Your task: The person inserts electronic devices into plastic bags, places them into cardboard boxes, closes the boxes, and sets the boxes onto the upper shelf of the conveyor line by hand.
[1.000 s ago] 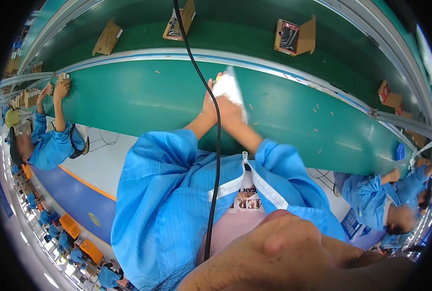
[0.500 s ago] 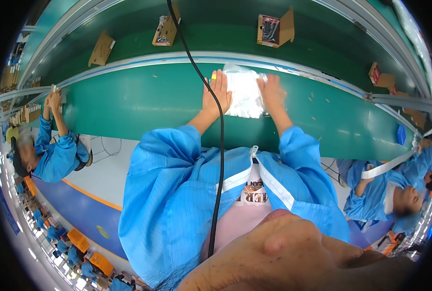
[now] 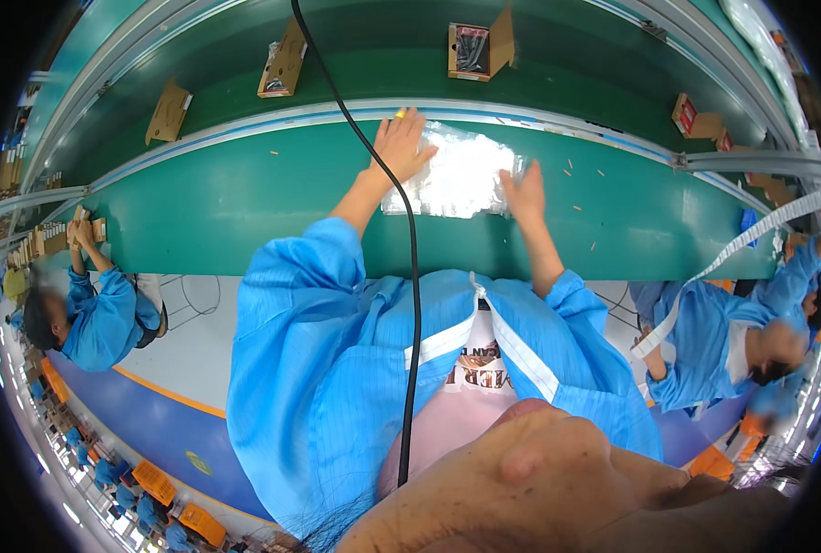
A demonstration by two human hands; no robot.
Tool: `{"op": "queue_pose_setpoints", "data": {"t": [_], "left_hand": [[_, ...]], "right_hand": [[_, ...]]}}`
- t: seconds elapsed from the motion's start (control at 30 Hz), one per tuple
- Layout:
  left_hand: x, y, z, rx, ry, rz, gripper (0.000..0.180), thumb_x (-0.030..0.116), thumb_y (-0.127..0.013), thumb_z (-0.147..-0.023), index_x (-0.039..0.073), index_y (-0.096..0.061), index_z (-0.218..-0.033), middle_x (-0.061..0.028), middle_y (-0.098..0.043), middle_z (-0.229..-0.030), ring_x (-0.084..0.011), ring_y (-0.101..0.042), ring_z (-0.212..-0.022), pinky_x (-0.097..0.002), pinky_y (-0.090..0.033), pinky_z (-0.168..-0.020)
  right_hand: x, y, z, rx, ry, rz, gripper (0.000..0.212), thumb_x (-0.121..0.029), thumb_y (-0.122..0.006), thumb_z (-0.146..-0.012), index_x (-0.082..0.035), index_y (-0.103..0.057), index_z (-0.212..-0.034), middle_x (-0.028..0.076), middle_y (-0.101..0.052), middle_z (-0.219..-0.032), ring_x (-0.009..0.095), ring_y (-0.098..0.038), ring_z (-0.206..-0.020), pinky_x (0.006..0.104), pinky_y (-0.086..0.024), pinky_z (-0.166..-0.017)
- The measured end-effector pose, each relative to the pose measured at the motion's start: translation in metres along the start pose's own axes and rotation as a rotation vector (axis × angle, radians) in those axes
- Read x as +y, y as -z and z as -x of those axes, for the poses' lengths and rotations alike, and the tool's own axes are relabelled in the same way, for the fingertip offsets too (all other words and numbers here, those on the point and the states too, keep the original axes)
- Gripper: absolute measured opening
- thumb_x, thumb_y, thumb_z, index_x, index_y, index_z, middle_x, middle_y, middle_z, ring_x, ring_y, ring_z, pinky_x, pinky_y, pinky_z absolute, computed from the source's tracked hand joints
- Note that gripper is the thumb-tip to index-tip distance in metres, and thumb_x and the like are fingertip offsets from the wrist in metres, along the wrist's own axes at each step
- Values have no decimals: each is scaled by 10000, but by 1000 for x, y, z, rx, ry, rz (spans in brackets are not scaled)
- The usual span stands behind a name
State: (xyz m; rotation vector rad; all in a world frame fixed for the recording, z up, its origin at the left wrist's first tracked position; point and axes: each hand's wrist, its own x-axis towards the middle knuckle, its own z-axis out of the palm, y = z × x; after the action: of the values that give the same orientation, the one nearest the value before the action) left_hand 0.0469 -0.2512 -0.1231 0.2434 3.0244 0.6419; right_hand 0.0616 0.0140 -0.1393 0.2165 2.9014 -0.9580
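On the green worktop lies a shiny, clear plastic bag or a stack of such bags (image 3: 466, 180), washed out by glare, so what is inside cannot be made out. My left hand (image 3: 403, 147) rests at the upper left corner of this plastic, fingers stretched out, a yellow band round one fingertip. Along the right edge of the plastic stands my right hand (image 3: 525, 194), its fingers up and its thumb apart, touching or almost touching the edge. Neither hand is closed on anything.
Open cardboard boxes, one with dark parts (image 3: 471, 48), stand on the conveyor (image 3: 374, 55) beyond a metal rail. A black cable (image 3: 412, 276) hangs across the view. Small scraps (image 3: 569, 170) dot the worktop (image 3: 245, 212). Co-workers sit at left (image 3: 106, 304) and right (image 3: 733, 341), one with a white strip.
My left hand has moved from the left side of the plastic to its upper left corner. The plastic now appears wider and turned. Boxes on the conveyor appear further left.
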Motion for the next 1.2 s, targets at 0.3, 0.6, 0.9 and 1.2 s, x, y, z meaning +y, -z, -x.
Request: {"op": "queue_pose_setpoints", "data": {"t": [0.3, 0.6, 0.9, 1.2], "left_hand": [[-13, 12, 4, -144, -152, -83, 844, 473, -723, -645, -3, -406, -1266, -176, -454, -1233, -326, -417, -1140, -442, -313, -964], [-25, -6, 3, -306, -19, -29, 462, 401, -649, -746, 10, -527, -958, -186, -614, -887, -366, -573, -871, -447, -433, -759], [-67, 50, -10, -517, -10, -139, 496, 417, -662, -725, 10, -522, -971, -216, -606, -959, -372, -567, -935, -456, -437, -768], [17, 0, 24, -21, -159, -329, 679, 409, -637, -765, 29, -419, -1285, -208, -348, -1369, -367, -331, -1264, -467, -255, -1053]], "right_hand": [[20, 12, -5, -182, -244, -598, 406, -245, -641, -824, 62, -535, -1067, 103, -630, -904, 177, -582, -788, 304, -469, -693], [12, 11, -7, -65, -142, -337, 270, -223, -637, -803, 14, -544, -894, 62, -553, -762, 131, -494, -709, 287, -420, -643], [25, -10, -21, -85, -51, -329, 275, -235, -640, -774, 0, -529, -862, 118, -572, -736, 212, -550, -687, 337, -445, -639], [3, 71, -32, 143, 153, -41, 231, -107, -569, -773, 7, -567, -974, 182, -612, -906, 314, -606, -802, 379, -471, -692]]}}
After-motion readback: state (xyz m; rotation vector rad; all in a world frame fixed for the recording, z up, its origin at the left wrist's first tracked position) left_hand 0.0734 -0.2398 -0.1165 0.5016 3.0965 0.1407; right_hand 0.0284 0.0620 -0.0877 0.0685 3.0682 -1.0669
